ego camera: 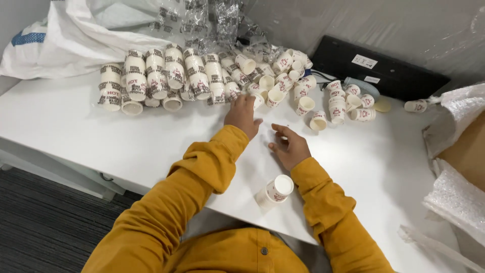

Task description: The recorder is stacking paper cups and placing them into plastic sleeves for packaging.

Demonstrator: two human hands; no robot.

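Observation:
My left hand (242, 115) reaches forward over the white table (76, 126), its fingers at the edge of a heap of small white paper cups (275, 96). I cannot see anything gripped in it. My right hand (289, 146) rests on the table palm down, fingers loosely spread, holding nothing. A short stack of cups (274, 191) lies on its side near the table's front edge, just beside my right forearm. Both arms wear mustard-yellow sleeves.
Wrapped rows of stacked cups (161, 78) lie at the back left. Loose cups (348, 103) scatter to the right, one (416, 105) apart. A black keyboard (374, 65), a white sack (76, 35), clear wrap (202, 17) and bubble-wrapped cardboard (462, 151) ring the table.

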